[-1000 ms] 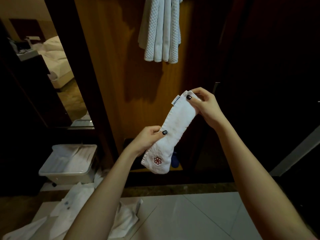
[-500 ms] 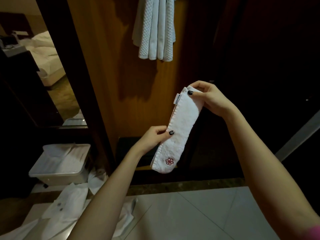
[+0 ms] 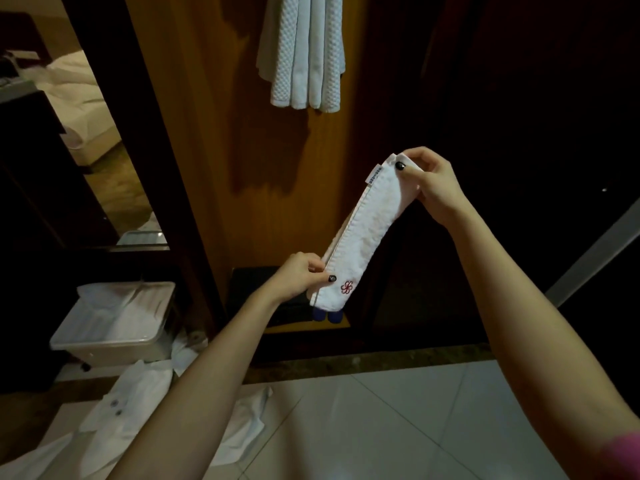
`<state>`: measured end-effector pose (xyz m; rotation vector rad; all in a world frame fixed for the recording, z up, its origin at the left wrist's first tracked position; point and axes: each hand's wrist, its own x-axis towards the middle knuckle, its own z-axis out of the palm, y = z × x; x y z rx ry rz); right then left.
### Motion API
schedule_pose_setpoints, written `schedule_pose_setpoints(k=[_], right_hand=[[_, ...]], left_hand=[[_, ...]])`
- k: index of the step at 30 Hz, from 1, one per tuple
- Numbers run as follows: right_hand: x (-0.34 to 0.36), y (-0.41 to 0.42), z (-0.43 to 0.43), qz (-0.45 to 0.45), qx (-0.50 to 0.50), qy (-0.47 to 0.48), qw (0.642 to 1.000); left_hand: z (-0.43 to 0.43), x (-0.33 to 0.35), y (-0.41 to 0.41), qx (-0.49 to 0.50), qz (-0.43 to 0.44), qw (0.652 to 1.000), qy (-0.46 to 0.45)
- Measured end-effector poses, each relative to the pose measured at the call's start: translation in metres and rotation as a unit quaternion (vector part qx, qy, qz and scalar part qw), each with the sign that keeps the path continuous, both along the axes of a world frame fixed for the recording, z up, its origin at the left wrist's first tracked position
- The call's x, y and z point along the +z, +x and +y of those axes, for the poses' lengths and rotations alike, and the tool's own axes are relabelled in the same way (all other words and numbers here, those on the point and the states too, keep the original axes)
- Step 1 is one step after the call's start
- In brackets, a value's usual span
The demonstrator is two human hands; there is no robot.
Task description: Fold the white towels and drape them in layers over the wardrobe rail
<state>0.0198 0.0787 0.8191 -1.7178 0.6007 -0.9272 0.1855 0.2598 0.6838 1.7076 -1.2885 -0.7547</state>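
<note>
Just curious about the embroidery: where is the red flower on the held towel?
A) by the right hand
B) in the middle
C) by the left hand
C: the red flower sits at the lower end of the towel, beside the left hand; the right hand pinches the top end.

The hanging towels [image 3: 301, 53] are cut off by the top edge, so what they hang from is not shown. The print on the label [image 3: 374, 174] of the folded towel [image 3: 363, 233] is too small to be read. Two blue objects [image 3: 327, 317] are half hidden behind its lower end and cannot be identified. The white garments [image 3: 131, 403] are cropped at the bottom-left corner. The right side of the wardrobe [image 3: 519, 98] is lost in darkness.
</note>
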Motion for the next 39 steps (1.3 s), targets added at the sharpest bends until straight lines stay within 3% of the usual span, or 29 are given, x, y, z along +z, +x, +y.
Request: schedule_pose_setpoints(k=[11, 16, 23, 25, 29, 39], right_hand=[[-0.015, 0.001, -0.025, -0.049, -0.138, 0.052, 0.988], [-0.013, 0.009, -0.048, -0.059, -0.156, 0.059, 0.984], [-0.002, 0.041, -0.083, -0.053, -0.178, 0.015, 0.983], [0.008, 0.054, -0.094, -0.064, -0.169, -0.022, 0.983], [0.041, 0.081, -0.125, -0.105, -0.098, -0.026, 0.989], [0.164, 0.182, -0.230, -0.147, -0.046, -0.094, 0.984]], left_hand=[[-0.004, 0.011, 0.024, 0.057, 0.006, 0.997, -0.051], [-0.012, 0.030, 0.041, 0.025, 0.099, 0.994, -0.029], [-0.047, 0.082, 0.106, 0.071, 0.033, 0.993, -0.092], [-0.063, 0.098, 0.128, 0.079, 0.051, 0.989, -0.116], [-0.099, 0.138, 0.169, 0.061, 0.187, 0.962, -0.190], [-0.187, 0.297, 0.274, 0.024, 0.160, 0.956, -0.246]])
